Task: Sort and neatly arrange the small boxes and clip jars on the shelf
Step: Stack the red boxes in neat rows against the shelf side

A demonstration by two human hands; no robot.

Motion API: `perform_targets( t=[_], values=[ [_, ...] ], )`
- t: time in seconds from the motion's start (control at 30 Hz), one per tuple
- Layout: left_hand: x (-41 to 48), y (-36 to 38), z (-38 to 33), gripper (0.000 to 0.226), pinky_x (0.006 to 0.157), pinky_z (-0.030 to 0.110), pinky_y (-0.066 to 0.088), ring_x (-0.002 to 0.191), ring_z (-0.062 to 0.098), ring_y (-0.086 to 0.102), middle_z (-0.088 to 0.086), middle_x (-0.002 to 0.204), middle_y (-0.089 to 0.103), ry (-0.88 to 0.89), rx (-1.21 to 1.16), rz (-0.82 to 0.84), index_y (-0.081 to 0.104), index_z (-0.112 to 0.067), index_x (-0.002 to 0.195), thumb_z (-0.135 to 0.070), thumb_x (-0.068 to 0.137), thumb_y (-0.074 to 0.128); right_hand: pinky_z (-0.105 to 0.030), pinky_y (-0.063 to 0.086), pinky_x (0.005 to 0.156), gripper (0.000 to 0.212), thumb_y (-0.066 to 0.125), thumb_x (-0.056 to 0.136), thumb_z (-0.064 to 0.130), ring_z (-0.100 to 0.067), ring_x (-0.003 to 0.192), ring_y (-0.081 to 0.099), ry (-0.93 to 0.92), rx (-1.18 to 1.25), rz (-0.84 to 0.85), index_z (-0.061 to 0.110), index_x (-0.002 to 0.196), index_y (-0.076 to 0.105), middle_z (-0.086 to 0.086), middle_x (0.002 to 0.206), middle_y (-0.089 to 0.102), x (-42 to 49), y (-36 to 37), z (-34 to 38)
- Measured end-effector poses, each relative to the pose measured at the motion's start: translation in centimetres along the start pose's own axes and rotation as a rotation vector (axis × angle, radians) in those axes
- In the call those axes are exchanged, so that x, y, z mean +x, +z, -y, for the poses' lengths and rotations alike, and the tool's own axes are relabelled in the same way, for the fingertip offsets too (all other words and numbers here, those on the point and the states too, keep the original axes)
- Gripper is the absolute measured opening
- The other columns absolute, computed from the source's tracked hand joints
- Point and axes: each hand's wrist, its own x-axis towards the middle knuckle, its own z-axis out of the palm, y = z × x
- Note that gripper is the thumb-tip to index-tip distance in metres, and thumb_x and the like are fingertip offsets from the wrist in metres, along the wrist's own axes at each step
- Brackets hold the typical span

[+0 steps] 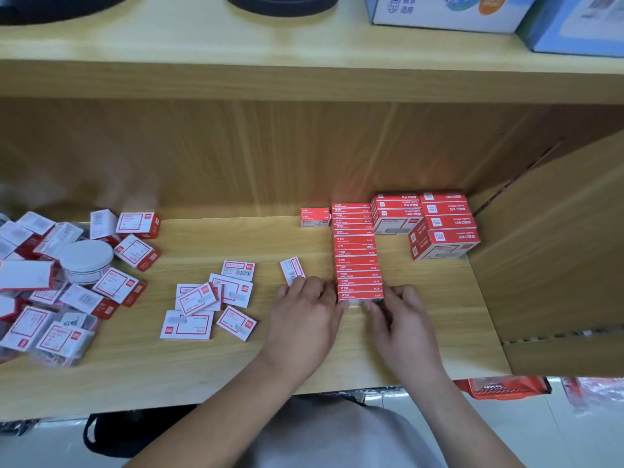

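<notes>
At 6 o'clock in my feed both hands rest on the shelf point(422, 332). My left hand point(304, 312) lies flat with its fingers point(314, 285) loosely spread, the thumb tip at the near left corner of the front box point(360, 294). My right hand point(400, 320) grips that box's right end, fingers bent against it and the thumb at its near face. Just past the left fingertips, at 11 o'clock from them, a white box point(292, 271) lies tilted. Loose boxes point(209, 300) lie scattered at 8 o'clock. At 9 o'clock a heap point(37, 298) surrounds a white-lidded clip jar point(86, 260). From the front box a row of red boxes point(354, 246) runs away toward 12 o'clock. Larger red stacks point(444, 226) stand at 2 o'clock against the back.
</notes>
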Motion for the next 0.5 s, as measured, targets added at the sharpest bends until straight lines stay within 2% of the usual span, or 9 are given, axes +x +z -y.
perform_targets(
  t=[0.1, 0.23, 0.33, 0.4, 0.43, 0.5],
  values=[
    [-0.1, 0.0, -0.5, 0.037, 0.07, 0.04, 0.042, 0.084, 0.028, 0.058, 0.002, 0.086, 0.06, 0.003, 0.027, -0.031, 0.071, -0.015, 0.105, -0.045, 0.099, 0.051, -0.027, 0.045, 0.069, 0.031, 0.066, 0.095, 0.023, -0.01, 0.075, 0.051, 0.002, 0.005, 0.027, 0.023, 0.126, 0.067, 0.009, 0.088, 0.041, 0.2, -0.4, 0.0],
    [-0.1, -0.4, -0.6, 0.037, 0.072, 0.039, 0.04, 0.087, 0.027, 0.058, 0.0, 0.088, 0.061, -0.003, -0.015, 0.015, 0.07, -0.017, 0.106, -0.047, 0.096, 0.053, -0.022, 0.041, 0.067, 0.027, 0.067, 0.094, 0.023, -0.007, 0.074, 0.051, 0.009, 0.016, 0.039, 0.024, 0.122, 0.068, 0.012, 0.086, 0.041, 0.1, -0.5, 0.0],
    [-0.9, -2.1, 0.4, 0.032, 0.074, 0.039, 0.041, 0.09, 0.026, 0.057, -0.003, 0.093, 0.061, 0.024, -0.16, -0.01, 0.068, -0.02, 0.112, -0.045, 0.096, 0.056, -0.022, 0.048, 0.072, 0.034, 0.075, 0.088, 0.016, -0.009, 0.075, 0.057, 0.045, 0.088, 0.003, 0.018, 0.122, 0.068, 0.007, 0.087, 0.048, -0.1, -0.6, 0.0],
    [-2.0, -3.5, 1.5, 0.024, 0.074, 0.039, 0.044, 0.09, 0.026, 0.057, -0.004, 0.098, 0.062, 0.06, -0.278, -0.066, 0.065, -0.023, 0.117, -0.035, 0.096, 0.061, -0.014, 0.048, 0.074, 0.044, 0.08, 0.084, 0.01, -0.01, 0.074, 0.061, 0.11, 0.152, -0.017, 0.015, 0.126, 0.067, 0.002, 0.089, 0.054, -0.3, -0.8, -0.1],
    [-2.8, -4.2, 2.2, 0.023, 0.074, 0.04, 0.046, 0.089, 0.025, 0.057, -0.004, 0.099, 0.063, 0.068, -0.325, -0.095, 0.064, -0.025, 0.118, -0.029, 0.096, 0.064, -0.008, 0.046, 0.074, 0.046, 0.08, 0.083, 0.007, -0.011, 0.076, 0.063, 0.141, 0.206, -0.027, 0.019, 0.125, 0.067, 0.001, 0.091, 0.057, -0.5, -1.0, 0.0],
    [-4.8, -5.0, 4.0, 0.02, 0.074, 0.041, 0.049, 0.085, 0.024, 0.058, -0.004, 0.098, 0.065, 0.053, -0.373, -0.141, 0.07, -0.022, 0.115, -0.021, 0.094, 0.067, -0.009, 0.047, 0.075, 0.044, 0.077, 0.084, 0.004, -0.013, 0.081, 0.066, 0.17, 0.321, -0.073, 0.033, 0.115, 0.065, 0.0, 0.097, 0.061, -1.4, -1.6, 0.6]
  ],
)
